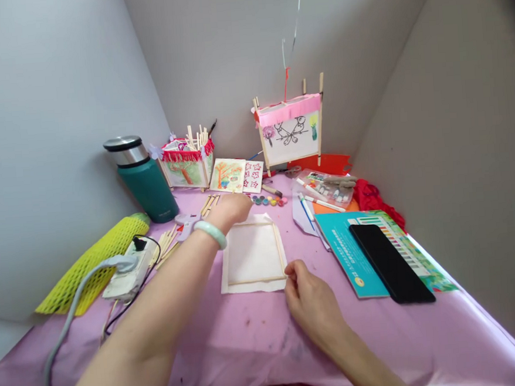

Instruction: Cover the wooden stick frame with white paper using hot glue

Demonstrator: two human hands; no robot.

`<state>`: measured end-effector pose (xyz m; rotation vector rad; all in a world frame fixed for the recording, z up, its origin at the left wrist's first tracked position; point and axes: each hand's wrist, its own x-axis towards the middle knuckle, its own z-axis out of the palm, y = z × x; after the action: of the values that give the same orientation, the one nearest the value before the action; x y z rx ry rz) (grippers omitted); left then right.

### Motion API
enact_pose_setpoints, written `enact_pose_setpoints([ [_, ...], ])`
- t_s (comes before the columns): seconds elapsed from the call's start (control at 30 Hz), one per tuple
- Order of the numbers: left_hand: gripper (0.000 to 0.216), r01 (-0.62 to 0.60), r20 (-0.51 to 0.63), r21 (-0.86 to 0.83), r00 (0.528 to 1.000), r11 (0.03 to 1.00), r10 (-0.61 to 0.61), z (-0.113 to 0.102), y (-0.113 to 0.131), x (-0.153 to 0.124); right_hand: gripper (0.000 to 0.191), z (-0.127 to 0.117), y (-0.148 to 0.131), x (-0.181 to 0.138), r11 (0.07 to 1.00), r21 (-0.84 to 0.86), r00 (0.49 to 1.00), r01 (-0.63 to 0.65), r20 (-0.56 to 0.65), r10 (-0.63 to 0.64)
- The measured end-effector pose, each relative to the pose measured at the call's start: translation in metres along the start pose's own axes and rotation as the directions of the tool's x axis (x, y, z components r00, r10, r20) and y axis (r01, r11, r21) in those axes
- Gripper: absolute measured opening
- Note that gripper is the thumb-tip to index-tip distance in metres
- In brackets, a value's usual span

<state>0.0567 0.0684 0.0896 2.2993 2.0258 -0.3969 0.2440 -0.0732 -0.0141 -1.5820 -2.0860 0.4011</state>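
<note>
- The left hand (230,211), with a pale green bangle (211,234) on its wrist, is over the top edge of a square wooden stick frame (255,281). Its fingers (243,203) bend down and away, so I cannot tell whether they are clenched or gripping anything.
- The right hand (312,304) is at the frame's lower right corner. Its fingers (292,270) are loosely bent, with the tips touching or just beside the sticks. I cannot tell whether they are pinching the frame.
- The frame lies flat on a white sheet (248,252), near the middle of the worktop (234,359), which is covered in pink plastic.
- Loose sticks (209,205) lie just above the left hand, and more sticks (166,246) lie to its left.
- A round paint palette (269,200) sits just right of the left hand.
- Farther back are a teal flask (144,183), a lantern box (188,165) with red fringe and sticks standing inside, and an upright drawn panel (291,135) in a stick frame.
- On the right, a black phone (390,263) lies on a teal booklet (350,257), below a clear bag of paint tubes (328,188) and red cloth (372,196).
- On the left are a power strip (128,272) and yellow foam netting (93,269).
</note>
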Motion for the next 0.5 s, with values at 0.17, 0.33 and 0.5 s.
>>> enact_pose_setpoints([
  [0.17,0.031,-0.031,-0.128,-0.020,0.991,0.999,0.028,0.008,0.008,-0.015,0.006,-0.011,0.002,-0.004,0.998,-0.063,0.998,0.013,0.059,-0.009],
  [0.33,0.029,0.025,-0.270,-0.086,0.962,0.996,-0.047,0.040,0.002,-0.071,0.018,-0.036,0.009,0.050,0.987,-0.157,0.999,0.029,0.038,-0.023],
  [0.5,0.034,0.082,-0.331,-0.180,0.933,0.980,-0.139,0.087,-0.002,-0.119,0.024,-0.022,0.009,0.112,0.960,-0.253,0.992,0.118,0.075,-0.102],
])
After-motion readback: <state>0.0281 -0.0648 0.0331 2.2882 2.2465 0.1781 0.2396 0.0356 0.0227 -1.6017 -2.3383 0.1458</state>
